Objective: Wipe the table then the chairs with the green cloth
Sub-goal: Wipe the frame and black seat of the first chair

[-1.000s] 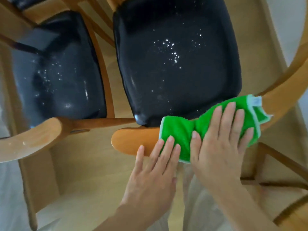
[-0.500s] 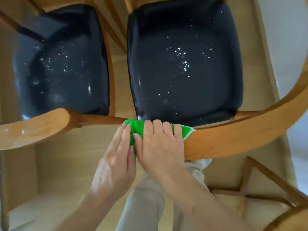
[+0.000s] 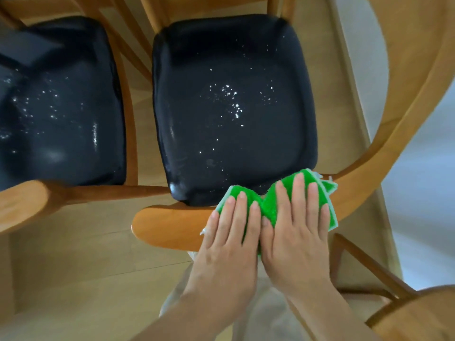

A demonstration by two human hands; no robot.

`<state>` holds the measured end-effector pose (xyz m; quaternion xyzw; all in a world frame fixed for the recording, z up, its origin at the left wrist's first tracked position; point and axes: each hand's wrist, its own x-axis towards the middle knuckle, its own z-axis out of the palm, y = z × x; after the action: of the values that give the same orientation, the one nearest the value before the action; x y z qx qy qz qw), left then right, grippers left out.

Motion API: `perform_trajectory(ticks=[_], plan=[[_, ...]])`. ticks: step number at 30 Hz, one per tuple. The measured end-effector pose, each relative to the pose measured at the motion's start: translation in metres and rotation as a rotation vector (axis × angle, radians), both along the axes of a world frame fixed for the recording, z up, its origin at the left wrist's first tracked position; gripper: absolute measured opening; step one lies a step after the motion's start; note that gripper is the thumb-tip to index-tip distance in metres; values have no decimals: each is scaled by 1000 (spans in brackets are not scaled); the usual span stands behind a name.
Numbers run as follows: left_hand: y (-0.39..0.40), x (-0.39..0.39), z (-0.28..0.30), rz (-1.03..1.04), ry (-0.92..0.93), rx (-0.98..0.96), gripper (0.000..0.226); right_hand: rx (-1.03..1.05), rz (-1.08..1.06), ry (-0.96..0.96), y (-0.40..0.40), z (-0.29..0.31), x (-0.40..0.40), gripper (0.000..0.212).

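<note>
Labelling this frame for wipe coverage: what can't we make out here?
Head view only:
- The curved wooden chair rail under the green cloth: hidden by the cloth, left hand and right hand, so its cleanliness is unknown.
- The table: out of frame.
- Left chair seat: cut off by the left edge.
- White specks on the right chair seat: too small to tell crumbs from droplets.

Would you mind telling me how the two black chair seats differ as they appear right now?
The right seat shows whole, while the left seat is cut off by the picture's left edge. The green cloth, pressed by the left hand and right hand, lies over the wooden rail just before the right seat; nothing touches the left seat. Both are dark, glossy cushions dotted with white specks, set in wooden frames.
</note>
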<state>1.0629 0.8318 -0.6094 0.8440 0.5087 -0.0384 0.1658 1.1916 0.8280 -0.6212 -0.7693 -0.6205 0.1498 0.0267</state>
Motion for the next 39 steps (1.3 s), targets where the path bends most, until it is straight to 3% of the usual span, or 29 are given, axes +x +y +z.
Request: perform_trajectory(ticks=[4,11,18,22,27,33,39], plan=[[11,45,3,-63,17,-47,61,-61,-150,86,-1,-6,37,66],[41,117,4,-162,20,-70,59,137,-352,491,19,-17,101,74],[74,173,1,-115,63,-58,59,86,-471,856,59,-23,152,81],[92,200,2,-139,126,-30,59,117,-540,904,78,-30,172,65],[107,227,-6,-151,195,-32,61,175,-488,919,97,-28,199,66],[133,247,-10,-94,116,-16,60,252,-481,989,126,-18,218,64],[173,257,1,-168,-70,12,62,252,-612,1203,167,2,237,46]])
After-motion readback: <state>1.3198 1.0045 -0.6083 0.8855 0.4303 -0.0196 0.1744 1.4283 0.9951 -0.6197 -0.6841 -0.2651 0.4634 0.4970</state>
